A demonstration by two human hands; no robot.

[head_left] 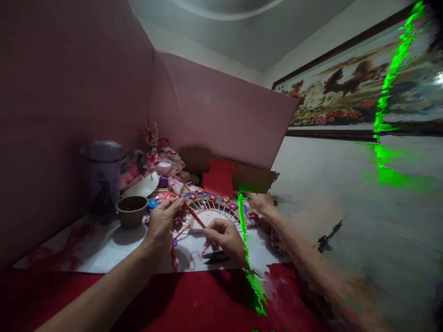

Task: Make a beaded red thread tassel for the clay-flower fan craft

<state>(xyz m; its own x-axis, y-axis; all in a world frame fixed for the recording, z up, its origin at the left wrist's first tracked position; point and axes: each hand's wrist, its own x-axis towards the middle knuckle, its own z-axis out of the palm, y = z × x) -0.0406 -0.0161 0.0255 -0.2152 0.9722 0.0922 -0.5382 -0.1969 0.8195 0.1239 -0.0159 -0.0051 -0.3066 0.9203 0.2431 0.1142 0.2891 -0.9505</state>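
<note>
A narrow red ribbon (195, 216) is stretched at a slant between my two hands above the white table top. My left hand (163, 221) is closed, pinching the ribbon's upper end between thumb and fingers. My right hand (224, 236) pinches its lower end. Behind them lies a round piece (212, 198) with light spokes and a rim of pink flowers and blue wavy trim. Under my left hand hangs or lies a red strand with a purple bead (175, 241). Dark scissors (215, 257) and loose pink thread (196, 259) lie below my right hand.
A brown cup (131, 212) stands left of my left hand, before a purple lidded container (103, 177). Pink material (169, 163) and red card (218, 179) are heaped behind. Red cloth (194, 299) covers the front. At right, green streaks and a smeared forearm (297, 240) distort the picture.
</note>
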